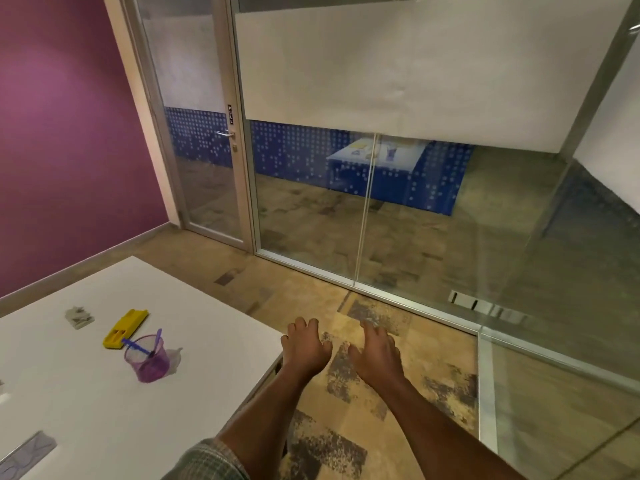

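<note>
Both my arms are stretched forward over the floor, just past the right edge of a white table (86,393). My left hand (304,344) and my right hand (374,351) hover side by side, palms down, fingers loosely bent, and neither holds anything. On the table to the left stands a clear purple cup (149,360) with purple liquid and a blue-violet brush in it. Behind it lies a yellow flat plastic case (125,328), and further left a small grey packet (79,317).
A glass partition wall (381,237) with a metal floor rail runs across ahead, and a glass door (204,150) with a handle stands at its left. A purple wall is on the left. A grey stencil (27,455) lies at the table's near edge. Patterned tan floor lies below my hands.
</note>
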Tool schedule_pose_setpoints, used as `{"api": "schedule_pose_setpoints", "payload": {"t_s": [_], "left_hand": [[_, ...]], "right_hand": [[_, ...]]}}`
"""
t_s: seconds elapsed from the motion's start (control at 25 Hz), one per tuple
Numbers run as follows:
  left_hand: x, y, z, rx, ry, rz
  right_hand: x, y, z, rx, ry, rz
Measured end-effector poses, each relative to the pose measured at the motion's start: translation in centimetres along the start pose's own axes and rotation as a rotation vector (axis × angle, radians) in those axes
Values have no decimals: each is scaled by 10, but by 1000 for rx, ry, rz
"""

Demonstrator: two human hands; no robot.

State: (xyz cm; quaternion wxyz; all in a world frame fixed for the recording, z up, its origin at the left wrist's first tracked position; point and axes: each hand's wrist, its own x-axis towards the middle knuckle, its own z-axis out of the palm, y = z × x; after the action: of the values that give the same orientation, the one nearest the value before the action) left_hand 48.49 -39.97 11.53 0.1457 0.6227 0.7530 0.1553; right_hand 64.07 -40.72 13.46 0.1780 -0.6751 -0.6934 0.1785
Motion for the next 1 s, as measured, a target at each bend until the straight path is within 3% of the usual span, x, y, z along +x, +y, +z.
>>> {"api": "schedule_pose_setpoints", "payload": {"t_s": [0.28,0.52,1.0], "left_hand": [[159,2,0,1,-9,-16],[244,-9,-11,1,-29,-46],[431,-33,-5,5,29,-251]], "right_hand": [[164,-22,16,7,7,34],[247,-39,30,34,-31,32],[472,-75,67,-21,-130,-188]]}}
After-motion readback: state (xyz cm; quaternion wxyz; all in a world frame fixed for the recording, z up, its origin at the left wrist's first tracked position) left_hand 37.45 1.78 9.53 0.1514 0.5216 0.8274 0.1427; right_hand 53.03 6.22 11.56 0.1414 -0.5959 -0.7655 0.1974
